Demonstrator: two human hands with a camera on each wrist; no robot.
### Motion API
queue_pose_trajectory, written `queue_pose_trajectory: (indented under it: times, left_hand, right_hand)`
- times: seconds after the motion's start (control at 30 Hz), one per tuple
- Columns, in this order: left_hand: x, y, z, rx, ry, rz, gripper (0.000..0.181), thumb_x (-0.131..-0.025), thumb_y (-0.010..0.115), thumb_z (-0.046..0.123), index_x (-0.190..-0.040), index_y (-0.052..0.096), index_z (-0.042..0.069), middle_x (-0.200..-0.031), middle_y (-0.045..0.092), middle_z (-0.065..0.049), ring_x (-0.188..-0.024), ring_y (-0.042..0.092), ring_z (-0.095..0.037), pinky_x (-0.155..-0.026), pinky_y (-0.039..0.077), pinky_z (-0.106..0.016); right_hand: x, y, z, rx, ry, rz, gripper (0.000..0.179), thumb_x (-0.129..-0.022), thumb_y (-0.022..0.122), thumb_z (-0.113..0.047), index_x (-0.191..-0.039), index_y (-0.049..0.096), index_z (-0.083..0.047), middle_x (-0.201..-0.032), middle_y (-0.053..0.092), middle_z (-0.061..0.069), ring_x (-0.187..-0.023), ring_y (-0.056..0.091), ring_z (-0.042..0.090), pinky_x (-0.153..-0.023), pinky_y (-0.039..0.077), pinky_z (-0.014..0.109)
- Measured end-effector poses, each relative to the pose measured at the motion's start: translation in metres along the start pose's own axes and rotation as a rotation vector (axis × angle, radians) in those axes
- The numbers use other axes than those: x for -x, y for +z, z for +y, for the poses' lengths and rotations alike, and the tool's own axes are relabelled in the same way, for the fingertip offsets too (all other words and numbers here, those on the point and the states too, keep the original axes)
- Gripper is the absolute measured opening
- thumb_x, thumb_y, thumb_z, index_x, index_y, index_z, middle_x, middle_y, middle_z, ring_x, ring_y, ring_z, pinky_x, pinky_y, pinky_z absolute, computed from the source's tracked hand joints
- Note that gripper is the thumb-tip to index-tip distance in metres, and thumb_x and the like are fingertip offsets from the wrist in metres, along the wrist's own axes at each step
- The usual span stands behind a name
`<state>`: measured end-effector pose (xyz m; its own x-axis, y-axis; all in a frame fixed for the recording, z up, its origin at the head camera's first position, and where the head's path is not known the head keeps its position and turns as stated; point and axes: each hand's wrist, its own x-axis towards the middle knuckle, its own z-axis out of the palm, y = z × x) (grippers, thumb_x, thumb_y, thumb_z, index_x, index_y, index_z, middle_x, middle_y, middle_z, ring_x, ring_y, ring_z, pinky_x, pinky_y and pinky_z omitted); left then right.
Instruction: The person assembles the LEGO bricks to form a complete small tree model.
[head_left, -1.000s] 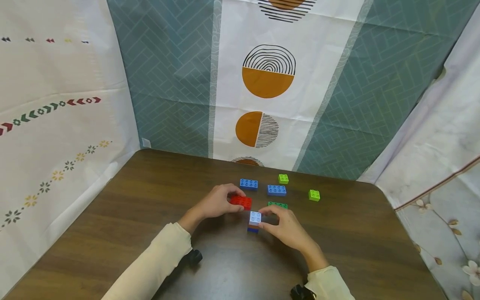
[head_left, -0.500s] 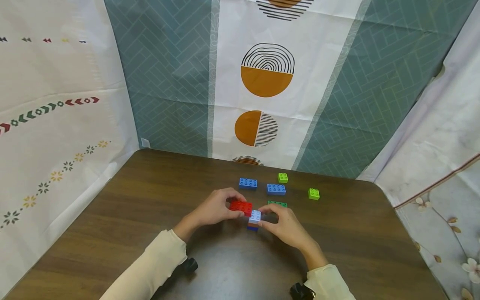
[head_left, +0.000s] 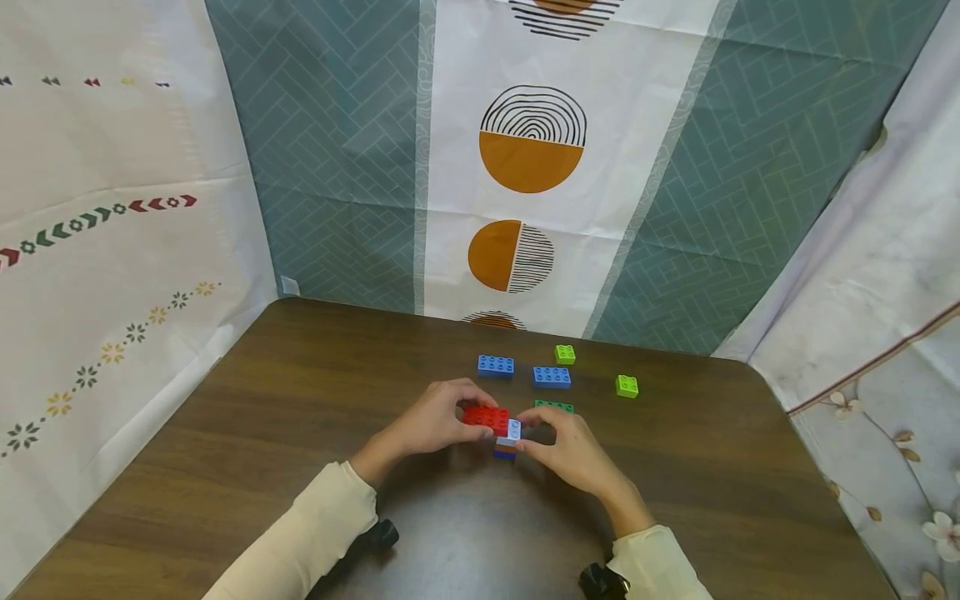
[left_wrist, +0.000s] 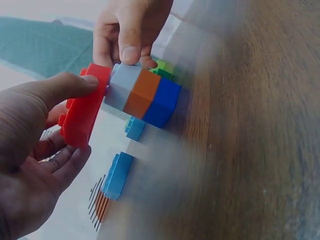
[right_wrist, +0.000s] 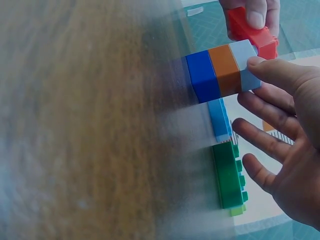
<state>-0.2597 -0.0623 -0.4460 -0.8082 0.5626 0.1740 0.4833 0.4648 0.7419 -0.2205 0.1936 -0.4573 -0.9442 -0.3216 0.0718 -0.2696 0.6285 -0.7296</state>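
Observation:
My left hand (head_left: 435, 417) pinches a long red toy brick (head_left: 486, 418) between thumb and fingers. One end of that brick overlaps the top of a small stack, covering part of the light grey brick (left_wrist: 121, 86). Below the grey one come an orange-brown brick (left_wrist: 142, 93) and a dark blue brick (left_wrist: 163, 102), which stands on the table. From the right side, my right hand (head_left: 573, 450) pinches the grey top brick with thumb and forefinger. In the right wrist view its other fingers spread loosely beside the stack, with the red brick's end right at the grey studs.
Behind the stack lies a green brick (head_left: 553, 407), partly hidden by my right hand. Farther back are two blue bricks, one left (head_left: 496, 366) and one right (head_left: 551, 377). Two small lime bricks sit at the back (head_left: 565, 354) and right (head_left: 627, 386). Fabric curtains (head_left: 337, 167) border the brown table (head_left: 337, 358).
My left hand has brought the red brick rightward and slightly nearer, from beside the stack to over the grey brick's left part. My right hand has kept its hold on the stack.

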Motion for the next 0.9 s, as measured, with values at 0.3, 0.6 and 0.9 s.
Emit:
queue_pose_trajectory:
  times: [0.3,0.6,0.9]
  left_hand:
    - [-0.0023,0.0027,0.0050,-0.055,0.023,0.009,0.031,-0.084,0.084,0.023,-0.114,0.078,0.017,-0.103,0.070,0.002,-0.090,0.060,-0.011,-0.074,0.056,-0.022]
    - [-0.0022,0.0018,0.0071,-0.064,0.015,0.005,0.031,-0.083,0.085,0.024,-0.113,0.079,0.018,-0.103,0.070,0.003,-0.089,0.059,-0.010,-0.074,0.056,-0.022]
    - [-0.0033,0.0016,0.0078,-0.083,0.020,0.006,0.032,-0.082,0.085,0.024,-0.113,0.079,0.018,-0.102,0.069,0.003,-0.088,0.059,-0.010,-0.072,0.056,-0.022]
  right_hand:
    - [0.0005,0.0000,0.0002,0.012,-0.016,-0.004,0.033,-0.088,0.082,-0.025,-0.119,0.072,-0.021,-0.116,0.074,-0.006,-0.115,0.065,0.021,-0.105,0.052,0.057]
    - [0.0015,-0.0005,0.0008,0.007,-0.009,-0.012,0.034,-0.089,0.082,-0.027,-0.120,0.071,-0.021,-0.117,0.073,-0.006,-0.116,0.064,0.020,-0.105,0.052,0.056]
    - [0.0007,-0.0006,0.0005,0.001,-0.012,-0.009,0.033,-0.089,0.082,-0.026,-0.120,0.072,-0.021,-0.117,0.073,-0.006,-0.116,0.065,0.021,-0.104,0.053,0.057]
